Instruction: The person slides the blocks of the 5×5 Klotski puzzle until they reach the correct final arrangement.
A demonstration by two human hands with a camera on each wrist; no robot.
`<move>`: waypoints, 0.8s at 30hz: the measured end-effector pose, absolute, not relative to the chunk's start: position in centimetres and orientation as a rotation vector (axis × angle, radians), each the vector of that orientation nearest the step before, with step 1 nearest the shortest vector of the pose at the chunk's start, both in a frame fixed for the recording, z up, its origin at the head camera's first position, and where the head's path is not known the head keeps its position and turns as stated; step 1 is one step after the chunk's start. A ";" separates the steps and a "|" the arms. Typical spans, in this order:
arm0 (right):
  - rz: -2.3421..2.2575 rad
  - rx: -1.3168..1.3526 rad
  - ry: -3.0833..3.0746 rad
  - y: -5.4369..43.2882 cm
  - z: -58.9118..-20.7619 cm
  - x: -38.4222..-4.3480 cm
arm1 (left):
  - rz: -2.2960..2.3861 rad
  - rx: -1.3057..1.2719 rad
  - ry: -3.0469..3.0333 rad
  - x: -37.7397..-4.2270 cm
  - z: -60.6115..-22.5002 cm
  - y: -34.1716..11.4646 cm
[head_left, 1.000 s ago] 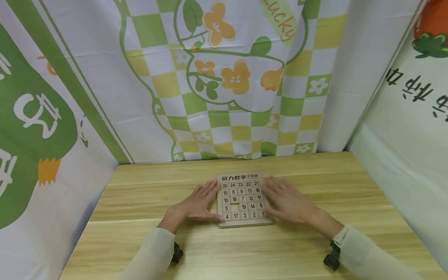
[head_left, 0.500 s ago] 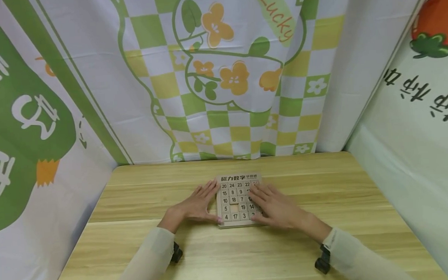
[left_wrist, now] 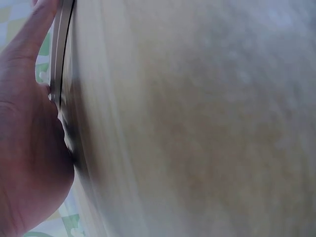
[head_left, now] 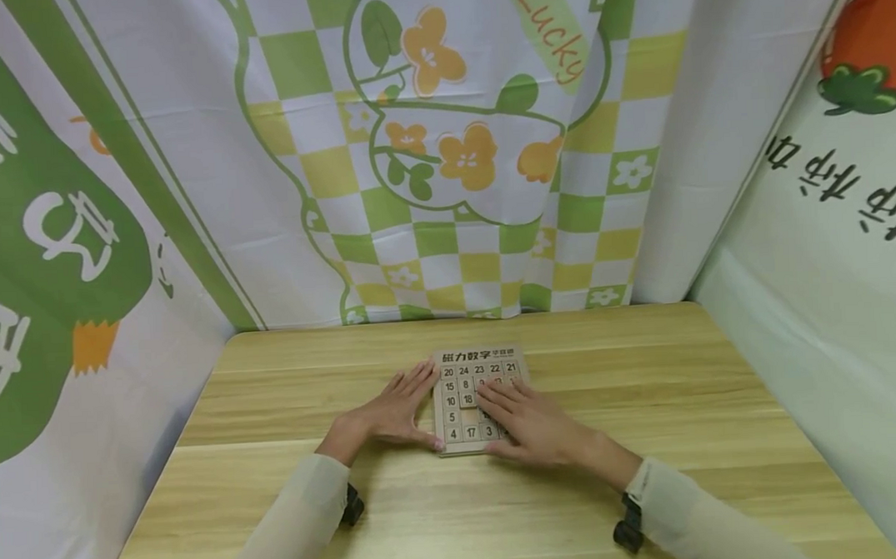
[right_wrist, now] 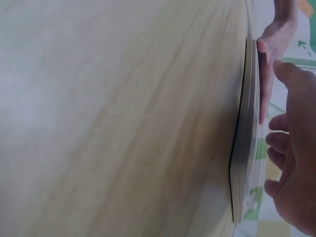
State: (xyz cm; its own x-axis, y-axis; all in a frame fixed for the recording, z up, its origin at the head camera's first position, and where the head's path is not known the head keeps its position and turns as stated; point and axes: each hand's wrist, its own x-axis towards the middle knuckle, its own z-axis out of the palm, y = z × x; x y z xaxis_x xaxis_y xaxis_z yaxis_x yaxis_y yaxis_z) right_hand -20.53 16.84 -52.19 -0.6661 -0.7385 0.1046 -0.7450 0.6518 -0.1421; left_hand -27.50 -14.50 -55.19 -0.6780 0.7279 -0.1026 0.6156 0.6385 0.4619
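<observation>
At the far left, a white cloth (head_left: 169, 350) printed with a green shape (head_left: 15, 348) and white characters is hung beside the wooden table (head_left: 458, 521). The left arm is covered by a pale left sleeve (head_left: 293, 520), and a left black device (head_left: 352, 506) is worn at the wrist. The left hand (head_left: 388, 410) is set against the left side of the puzzle board (head_left: 461, 449), its fingers extended and spread: the fingertips are laid at the upper left edge, the thumb at the lower left corner. The board is laid flat near the middle of the table. Number tiles (head_left: 465, 385) are held in its frame; 20, 24, 23, 22 and 21 are read along the top row, and a pale gap (head_left: 469, 414) is seen below tile 18, just beside tile 5. Behind, a checked curtain (head_left: 443, 267) is hung, "Lucky" printed near its top. The right part of the board is covered by the right hand (head_left: 533, 426), its fingers loosely extended with nothing gripped; whether the tiles are touched cannot be told. At that wrist a right black device (head_left: 628, 524) is worn below the right sleeve (head_left: 698, 510). At the far right, a pale cloth (head_left: 809, 297) is seen, printed with black characters and a red fruit (head_left: 874, 36).
</observation>
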 end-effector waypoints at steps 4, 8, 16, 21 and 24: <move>0.252 1.293 -2.836 16.4 -52.5 -20.6 | 0.508 1.064 2.589 -27.0 -54.4 -14.4; 0.269 1.313 -2.842 16.0 -52.7 -20.6 | 0.443 1.056 2.619 -26.9 -54.5 -14.3; 0.291 1.326 -2.812 15.6 -52.8 -20.7 | 0.582 1.087 2.623 -28.1 -56.8 -14.8; 0.278 1.337 -2.821 15.2 -53.0 -20.8 | 0.521 1.083 2.612 -27.4 -55.2 -14.4; 0.255 1.336 -2.840 15.1 -53.0 -20.8 | 0.492 1.089 2.618 -27.1 -54.5 -14.2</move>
